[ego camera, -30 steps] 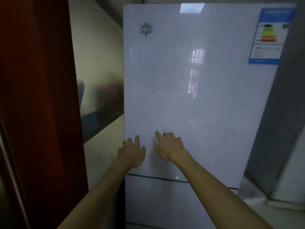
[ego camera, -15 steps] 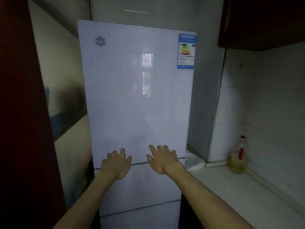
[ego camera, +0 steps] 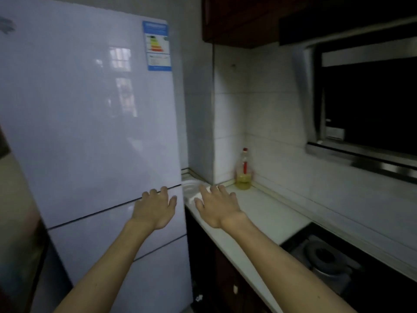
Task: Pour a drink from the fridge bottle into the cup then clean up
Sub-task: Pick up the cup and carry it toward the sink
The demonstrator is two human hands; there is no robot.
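Fridge (ego camera: 90, 120) is standing shut while left grip (ego camera: 155, 208) and right grip (ego camera: 216, 208) are hovering wide and empty, so opening it is probably coming next

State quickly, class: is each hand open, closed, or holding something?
Left hand: open, empty, in front of the fridge.
Right hand: open, empty, above the counter.

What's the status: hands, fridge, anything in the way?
Left hand open, at fridge door seam. Right hand open, over counter edge, above an unclear white item. Fridge doors shut, drink bottle unseen. Nothing blocks the door.
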